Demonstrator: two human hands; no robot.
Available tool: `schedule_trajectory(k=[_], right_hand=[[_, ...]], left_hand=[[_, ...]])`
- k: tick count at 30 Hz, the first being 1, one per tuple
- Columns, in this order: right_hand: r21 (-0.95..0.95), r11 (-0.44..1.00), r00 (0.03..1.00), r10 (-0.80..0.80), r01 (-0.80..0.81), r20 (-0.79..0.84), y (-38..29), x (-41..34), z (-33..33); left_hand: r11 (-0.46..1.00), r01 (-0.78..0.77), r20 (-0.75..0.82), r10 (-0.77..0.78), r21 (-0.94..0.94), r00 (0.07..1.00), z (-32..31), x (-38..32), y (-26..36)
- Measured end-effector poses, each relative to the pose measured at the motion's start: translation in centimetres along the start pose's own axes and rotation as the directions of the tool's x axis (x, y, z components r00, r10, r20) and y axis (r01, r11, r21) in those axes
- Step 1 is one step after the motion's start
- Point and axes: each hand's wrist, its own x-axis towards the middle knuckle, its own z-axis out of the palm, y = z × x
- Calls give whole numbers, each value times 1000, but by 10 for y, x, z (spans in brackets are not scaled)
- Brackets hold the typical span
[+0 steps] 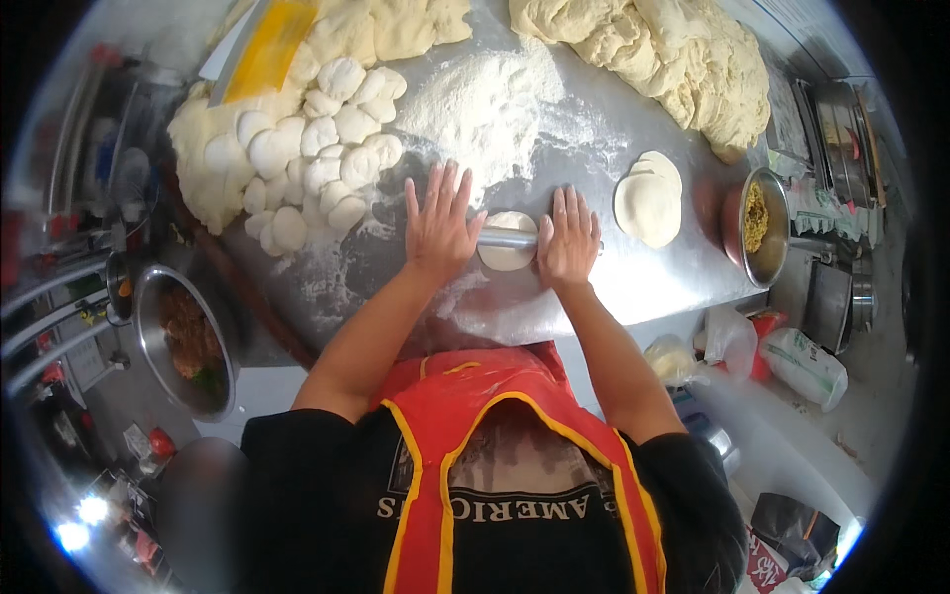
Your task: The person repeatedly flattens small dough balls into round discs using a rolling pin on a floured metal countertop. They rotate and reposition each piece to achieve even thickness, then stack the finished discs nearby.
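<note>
A metal rolling pin [508, 237] lies across a small round of dough [507, 257] on the floured metal worktop. My left hand [441, 226] rests flat over the pin's left end, fingers stretched out and spread. Over the right end lies my right hand [568, 234], palm down with straight fingers. Neither hand has its fingers wrapped around the pin, and the palms hide its ends. To the right of my right hand, flattened dough rounds [647, 204] overlap in a small stack. Many small floured dough pieces [320, 171] are heaped left of my left hand.
Loose flour [490, 104] is piled beyond my hands. A large dough mass [668, 56] occupies the far right; a yellow-and-grey flat tool [267, 52] sits far left. A metal bowl with yellowish filling [776, 230] stands at the right edge, another with brown contents [152, 327] at left.
</note>
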Motion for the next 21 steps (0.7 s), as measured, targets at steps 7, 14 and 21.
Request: schedule_trajectory(k=[7, 14, 21], right_hand=[[-96, 994, 996, 51, -44, 73, 16, 91, 13], [-82, 996, 998, -41, 38, -40, 18, 116, 15], [138, 978, 986, -150, 160, -76, 3, -47, -10]], left_hand=[[1000, -10, -51, 11, 18, 999, 12, 88, -18], [997, -33, -184, 45, 68, 982, 20, 109, -26], [993, -91, -78, 85, -79, 993, 5, -50, 11]])
